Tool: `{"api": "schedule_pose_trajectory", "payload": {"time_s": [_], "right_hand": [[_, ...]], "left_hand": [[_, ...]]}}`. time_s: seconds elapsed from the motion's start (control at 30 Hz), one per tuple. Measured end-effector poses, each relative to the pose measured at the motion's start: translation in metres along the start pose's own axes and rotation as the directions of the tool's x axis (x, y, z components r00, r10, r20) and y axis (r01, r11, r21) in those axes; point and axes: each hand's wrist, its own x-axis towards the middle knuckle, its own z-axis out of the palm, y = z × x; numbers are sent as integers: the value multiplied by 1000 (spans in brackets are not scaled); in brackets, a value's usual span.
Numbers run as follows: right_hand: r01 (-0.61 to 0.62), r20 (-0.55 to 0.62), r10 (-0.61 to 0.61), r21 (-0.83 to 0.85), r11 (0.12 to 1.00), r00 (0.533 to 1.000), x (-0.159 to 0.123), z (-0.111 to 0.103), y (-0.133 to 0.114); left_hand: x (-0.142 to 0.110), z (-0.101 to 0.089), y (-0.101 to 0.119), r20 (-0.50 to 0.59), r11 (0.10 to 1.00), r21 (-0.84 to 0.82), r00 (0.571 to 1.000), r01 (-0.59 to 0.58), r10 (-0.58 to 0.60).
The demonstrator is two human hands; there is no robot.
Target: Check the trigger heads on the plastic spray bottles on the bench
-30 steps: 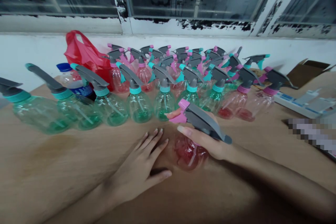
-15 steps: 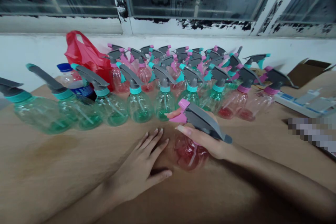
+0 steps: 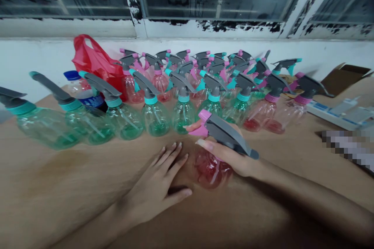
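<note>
My right hand [image 3: 228, 155] is closed around the neck of a pink spray bottle [image 3: 212, 171] with a grey head and pink nozzle and trigger. The thumb lies across the near side, and a fingertip shows behind the trigger. The bottle is at the table's middle, its nozzle pointing left. Just left of it, my left hand [image 3: 159, 184] lies flat on the wooden table [image 3: 96, 198], fingers spread, holding nothing. Beyond both hands stands a row of green spray bottles [image 3: 156, 118] with turquoise collars, and at its right end two pink spray bottles [image 3: 260, 113].
More spray bottles crowd behind the front row, near the wall. A red plastic bag [image 3: 96, 60] and a blue-capped bottle [image 3: 78, 85] are at back left. An open cardboard box [image 3: 343, 81] and a white tray [image 3: 330, 116] with clear items are at the right.
</note>
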Motion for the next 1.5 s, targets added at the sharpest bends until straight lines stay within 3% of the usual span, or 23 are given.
{"api": "schedule_pose_trajectory", "payload": {"time_s": [0.3,0.53,1.5], "right_hand": [[9,4,-9,22,1000,1000,0,1,1],[66,-30,-69,-88,994,997,5,3,0],[-10,-22,9,-45,999,1000,-1,3,6]], "left_hand": [[1,-3,1,4,1000,-7,1000,8,-8],[-1,-2,0,-2,1000,13,1000,-1,1],[0,-1,0,13,1000,11,1000,8,-8]]}}
